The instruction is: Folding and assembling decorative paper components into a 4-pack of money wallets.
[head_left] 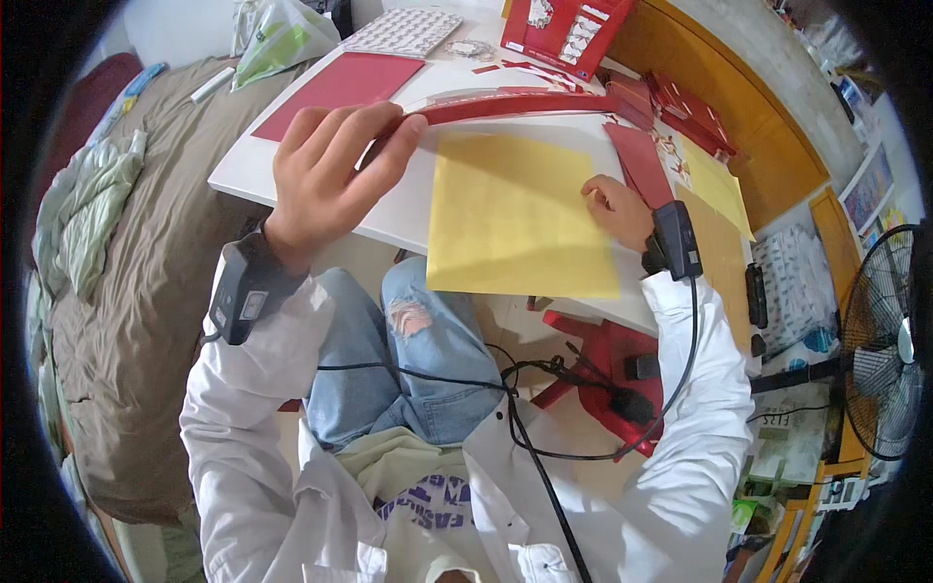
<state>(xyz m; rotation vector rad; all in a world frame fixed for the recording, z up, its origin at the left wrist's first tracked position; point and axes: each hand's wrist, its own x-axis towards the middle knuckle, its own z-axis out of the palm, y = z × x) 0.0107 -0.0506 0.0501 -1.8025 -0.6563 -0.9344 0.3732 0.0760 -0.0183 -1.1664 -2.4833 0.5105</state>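
My left hand (pixel 335 170) is raised over the left side of the white table (pixel 389 204), with thumb and fingers closed on the near-left end of a long, narrow red strip (pixel 515 105). Clear plastic runs along the strip's far side. The strip stretches rightward across the table, above the far edge of a yellow sheet (pixel 515 209). This sheet lies flat and overhangs the table's near edge. By its right edge rests my right hand (pixel 619 211), its fingers curled in; whatever they may hold is hidden.
A flat red sheet (pixel 335 92) and a white keyboard (pixel 403 33) lie at the far left. Farther back stands a red box (pixel 564 34) with white decorations. Red scraps, a second yellow sheet (pixel 714 180) and a fan (pixel 889 340) are on the right. A black cable (pixel 457 377) crosses my lap.
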